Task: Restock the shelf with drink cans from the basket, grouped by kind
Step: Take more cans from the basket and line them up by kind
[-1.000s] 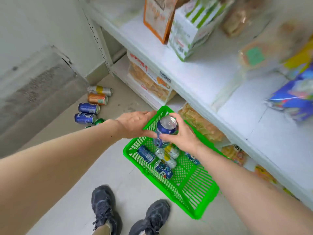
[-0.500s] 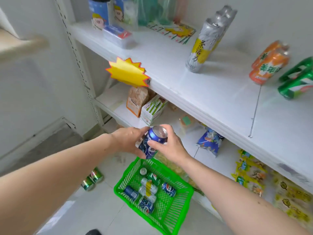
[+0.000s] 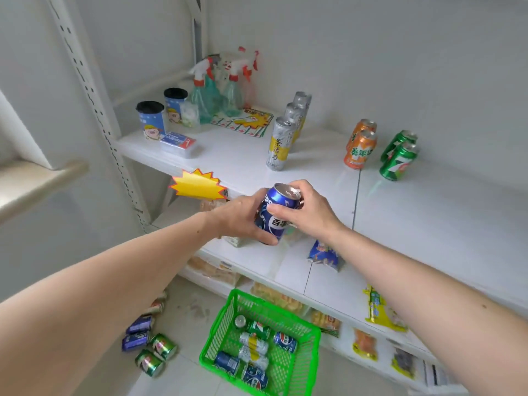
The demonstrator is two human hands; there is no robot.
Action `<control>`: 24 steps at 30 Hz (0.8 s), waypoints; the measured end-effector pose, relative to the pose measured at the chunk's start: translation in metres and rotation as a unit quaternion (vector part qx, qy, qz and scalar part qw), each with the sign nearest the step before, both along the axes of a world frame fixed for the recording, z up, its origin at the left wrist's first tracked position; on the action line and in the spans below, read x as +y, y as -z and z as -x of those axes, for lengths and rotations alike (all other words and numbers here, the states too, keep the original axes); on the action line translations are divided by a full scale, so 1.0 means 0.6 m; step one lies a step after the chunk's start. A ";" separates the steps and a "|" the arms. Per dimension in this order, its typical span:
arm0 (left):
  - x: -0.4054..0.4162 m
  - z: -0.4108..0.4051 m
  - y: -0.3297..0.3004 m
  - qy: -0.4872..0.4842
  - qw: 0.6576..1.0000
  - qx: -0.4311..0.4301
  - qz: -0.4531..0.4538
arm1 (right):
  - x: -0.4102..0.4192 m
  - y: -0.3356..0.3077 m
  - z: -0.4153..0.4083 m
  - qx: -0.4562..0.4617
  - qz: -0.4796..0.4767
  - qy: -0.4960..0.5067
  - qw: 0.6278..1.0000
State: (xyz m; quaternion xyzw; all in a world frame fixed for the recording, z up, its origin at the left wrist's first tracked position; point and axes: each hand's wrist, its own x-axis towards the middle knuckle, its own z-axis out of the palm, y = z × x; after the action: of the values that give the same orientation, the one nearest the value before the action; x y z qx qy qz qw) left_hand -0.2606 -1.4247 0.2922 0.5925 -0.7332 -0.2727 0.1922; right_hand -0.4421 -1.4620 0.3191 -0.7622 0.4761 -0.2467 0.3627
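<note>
Hands meet on one blue Pepsi can (image 3: 276,213): left hand (image 3: 243,218) wraps its side, right hand (image 3: 310,208) pinches its rim; green basket (image 3: 310,352) at six o'clock below.

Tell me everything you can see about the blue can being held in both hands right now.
The blue can is a metal-looking drink can with a silver top, a red, white and blue round logo and white lettering on its side. It is tilted, top leaning toward the shelf, and held in the air in front of the shelf edge. The left hand grips its lower body; the right hand holds its top rim, thumb across the side. Whether it is sealed cannot be told.
</note>
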 end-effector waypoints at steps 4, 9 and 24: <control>-0.038 0.054 -0.042 0.020 0.999 0.034 0.012 | -0.021 -0.049 0.052 -0.007 0.007 0.028 1.000; -0.089 0.145 -0.063 0.035 0.997 0.069 0.009 | -0.065 -0.092 0.153 0.003 -0.026 0.016 1.000; -0.234 0.442 -0.062 -0.001 0.985 0.170 0.023 | -0.227 -0.132 0.432 0.030 -0.060 0.029 0.997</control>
State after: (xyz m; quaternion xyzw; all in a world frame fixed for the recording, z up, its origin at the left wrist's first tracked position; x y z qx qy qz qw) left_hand -0.5259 -1.5652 0.3294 0.5341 -0.6951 -0.3524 0.3277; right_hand -0.7015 -1.5979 0.3980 -0.7324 0.5222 -0.2051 0.3857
